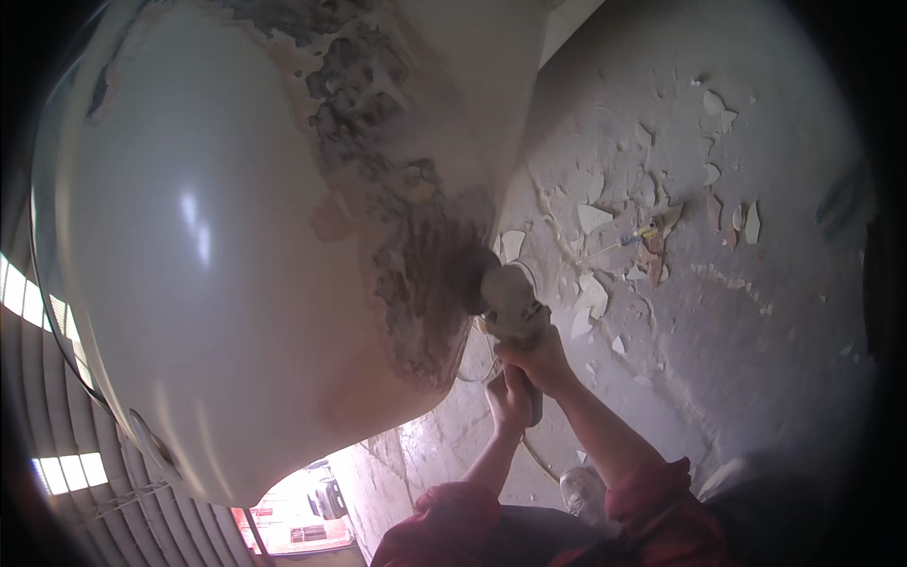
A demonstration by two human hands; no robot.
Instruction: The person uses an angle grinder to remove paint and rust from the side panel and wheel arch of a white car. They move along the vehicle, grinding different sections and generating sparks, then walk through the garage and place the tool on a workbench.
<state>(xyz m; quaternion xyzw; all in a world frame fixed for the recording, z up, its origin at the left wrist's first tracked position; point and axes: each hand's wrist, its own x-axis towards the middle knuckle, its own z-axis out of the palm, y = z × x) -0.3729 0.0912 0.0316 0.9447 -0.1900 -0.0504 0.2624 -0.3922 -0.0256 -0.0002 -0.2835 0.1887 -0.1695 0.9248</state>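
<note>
- Gripping the power tool near its rear, the left hand is closed.
- Right hand, also closed, clasps it farther forward.
- Tool's head is at the scraped patch on the pale panel.

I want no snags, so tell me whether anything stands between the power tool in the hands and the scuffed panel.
Nothing visible does. The left hand and right hand grip the power tool, its dark disc right at the scuffed panel; actual contact is hard to tell. Pale flakes lie aside, on the floor.
</note>
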